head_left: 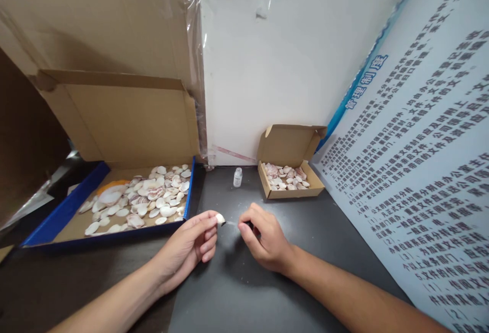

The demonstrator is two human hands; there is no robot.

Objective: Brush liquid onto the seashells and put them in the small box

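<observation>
Between the thumb and fingers of my left hand point(199, 237) is a small white shell point(220, 218), with a dark spot at its lower edge. My right hand point(265, 236) is closed in a pinch to the right of it, round a thin tool point(231, 223) whose pale tip points at the shell. Most of the tool is hidden by the fingers. Beyond both hands a small clear bottle point(237, 177) with a label stands upright on the dark table point(244, 302).
At the left, an open blue-edged cardboard box point(118, 239) holds several loose shells. A smaller open cardboard box point(296, 193) with several shells stands at the back right. A white panel point(263, 78) rises behind, and a printed board point(412, 144) leans along the right.
</observation>
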